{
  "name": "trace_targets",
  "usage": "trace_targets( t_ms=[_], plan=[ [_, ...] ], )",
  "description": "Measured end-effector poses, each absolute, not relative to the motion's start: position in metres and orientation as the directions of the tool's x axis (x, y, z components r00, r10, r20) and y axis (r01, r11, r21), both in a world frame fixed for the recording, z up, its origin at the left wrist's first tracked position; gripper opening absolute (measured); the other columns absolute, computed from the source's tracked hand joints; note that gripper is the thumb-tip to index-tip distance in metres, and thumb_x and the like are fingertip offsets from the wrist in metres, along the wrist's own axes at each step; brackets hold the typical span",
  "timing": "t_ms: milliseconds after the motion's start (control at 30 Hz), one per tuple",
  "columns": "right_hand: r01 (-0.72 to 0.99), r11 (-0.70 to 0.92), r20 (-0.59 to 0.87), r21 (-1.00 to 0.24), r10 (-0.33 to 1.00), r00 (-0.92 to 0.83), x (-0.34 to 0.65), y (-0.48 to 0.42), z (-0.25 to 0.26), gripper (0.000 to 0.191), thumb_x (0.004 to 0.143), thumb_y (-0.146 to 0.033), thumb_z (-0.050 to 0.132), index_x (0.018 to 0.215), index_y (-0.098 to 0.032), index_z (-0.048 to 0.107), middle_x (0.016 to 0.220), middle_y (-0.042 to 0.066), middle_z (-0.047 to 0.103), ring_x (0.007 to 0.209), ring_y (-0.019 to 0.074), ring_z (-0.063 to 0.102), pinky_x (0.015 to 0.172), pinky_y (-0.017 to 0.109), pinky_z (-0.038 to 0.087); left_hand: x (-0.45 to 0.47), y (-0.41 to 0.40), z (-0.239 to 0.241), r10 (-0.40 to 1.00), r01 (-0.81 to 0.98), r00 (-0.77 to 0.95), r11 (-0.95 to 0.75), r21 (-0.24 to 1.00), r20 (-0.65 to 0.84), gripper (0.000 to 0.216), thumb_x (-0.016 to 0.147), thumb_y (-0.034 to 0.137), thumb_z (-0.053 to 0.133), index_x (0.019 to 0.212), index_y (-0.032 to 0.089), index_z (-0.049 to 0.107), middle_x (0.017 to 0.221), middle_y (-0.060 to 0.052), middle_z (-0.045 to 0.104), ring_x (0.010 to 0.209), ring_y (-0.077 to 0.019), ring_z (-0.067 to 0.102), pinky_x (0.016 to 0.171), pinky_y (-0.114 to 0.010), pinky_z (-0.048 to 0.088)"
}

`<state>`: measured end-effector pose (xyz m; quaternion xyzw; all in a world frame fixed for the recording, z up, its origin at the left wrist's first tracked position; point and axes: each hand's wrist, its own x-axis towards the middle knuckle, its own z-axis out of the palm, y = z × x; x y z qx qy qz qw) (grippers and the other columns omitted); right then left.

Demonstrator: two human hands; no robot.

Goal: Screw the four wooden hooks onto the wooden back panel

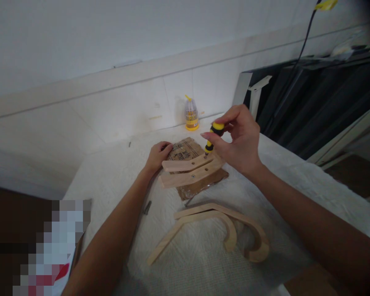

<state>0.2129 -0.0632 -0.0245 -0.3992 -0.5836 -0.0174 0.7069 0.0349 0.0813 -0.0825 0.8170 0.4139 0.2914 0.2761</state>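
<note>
My right hand [239, 142] is closed around a small yellow-and-black screwdriver [213, 135], held upright with its tip on the right end of two stacked wooden pieces [189, 170]. My left hand [157, 156] grips the left end of those pieces, fingers curled over them. The pieces lie on a brown cardboard sheet [200, 187] on the white-covered table [111, 176]. A screw head shows on the lower piece.
Two curved wooden hook-shaped pieces [216, 230] lie nearer to me. A small dark screw [147, 207] rests left of them. A yellow bit-holder case [191, 114] stands by the wall. Dark panels lean at the right. A blurred packet sits at lower left.
</note>
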Motion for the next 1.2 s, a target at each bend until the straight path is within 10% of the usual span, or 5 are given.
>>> trace_targets(
  t_ms=[467,767,967,1200],
  plan=[
    [0.369,0.734,0.674,-0.569,0.16,0.721,0.227,-0.057,-0.025,0.019,0.074,-0.022,0.068,0.081,-0.027,0.051,0.081,-0.003,0.052,0.067,0.0089,0.055,0.043,0.018,0.042,0.033,0.08,-0.076,0.738,0.295,0.639,-0.496,0.817,0.217,0.036,0.077,0.035,0.051,0.102,0.014,0.067,0.108,-0.01,0.067,0.097,-0.0196,0.06,0.087,-0.033,0.047],
    [-0.214,0.617,0.171,-0.757,0.503,0.847,0.263,-0.028,-0.05,0.021,0.075,-0.027,0.064,0.075,-0.024,0.043,0.065,-0.008,0.057,0.057,0.007,0.058,0.037,0.013,0.038,0.01,0.084,-0.047,0.806,0.624,0.581,-0.349,0.7,-0.116,0.041,0.074,0.044,0.055,0.099,0.013,0.064,0.07,-0.008,0.063,0.058,-0.0164,0.055,0.054,-0.029,0.043],
    [-0.598,0.477,-0.104,-0.644,0.72,0.686,0.272,-0.025,-0.059,0.021,0.083,-0.032,0.058,0.07,-0.02,0.047,0.063,-0.005,0.054,0.051,0.0043,0.055,0.035,0.01,0.043,0.033,0.069,-0.049,0.637,0.49,0.76,-0.691,0.531,0.129,0.065,0.069,0.051,0.062,0.123,0.015,0.052,0.122,-0.013,0.057,0.106,-0.025,0.055,0.09,-0.037,0.044],
    [-0.788,0.389,-0.334,-0.477,0.749,0.572,0.28,-0.03,-0.064,0.027,0.091,-0.03,0.047,0.067,-0.017,0.047,0.061,-0.003,0.053,0.044,0.0015,0.051,0.03,0.005,0.039,0.039,0.056,-0.036,0.585,0.582,0.809,-0.786,0.209,-0.053,0.061,0.073,0.066,0.048,0.106,0.016,0.06,0.108,-0.015,0.06,0.098,-0.0288,0.057,0.084,-0.039,0.044]
  ],
)
